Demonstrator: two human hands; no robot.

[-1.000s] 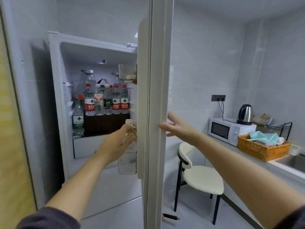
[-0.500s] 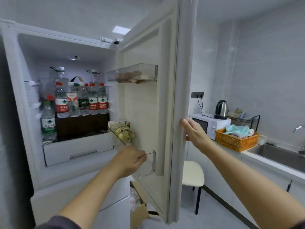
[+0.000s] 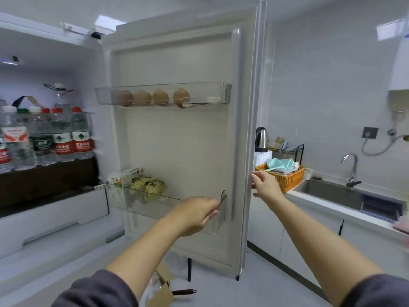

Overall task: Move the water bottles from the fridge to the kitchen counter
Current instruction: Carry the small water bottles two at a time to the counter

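Pale tiled kitchen walls are enclosing the scene. The fridge (image 3: 55, 220) is standing open to the left of both hands, its lit compartment lying up and left of the left hand (image 3: 194, 214). The fridge door (image 3: 177, 140) is hanging wide open between the two hands, its inner face turned toward the camera. The kitchen counter (image 3: 327, 207) is running along the wall to the right of the right hand (image 3: 265, 185), and the sink (image 3: 332, 193) is sitting in it just beyond that hand.

The water bottles (image 3: 62, 134) are standing upright in a close row on a shelf inside the fridge, up and to the left of the left hand. Both hands are well apart from them. Most of the bottles are showing red caps and red labels, the others white or green caps.

A wicker basket (image 3: 290, 180) of cloths is resting on the counter just behind the right hand, and a kettle (image 3: 261, 139) is standing above that hand.

The left hand is curling its fingers onto the right end of the clear lower door shelf (image 3: 137, 204) and grasping its rim. Packets (image 3: 148, 185) are lying in this shelf to the hand's left. The right hand is reaching to the door's free edge and touching it. Whether its fingers are wrapping round that edge cannot be told.

Four brown eggs (image 3: 155, 97) are sitting in the upper door shelf (image 3: 217, 94), above and between the hands.
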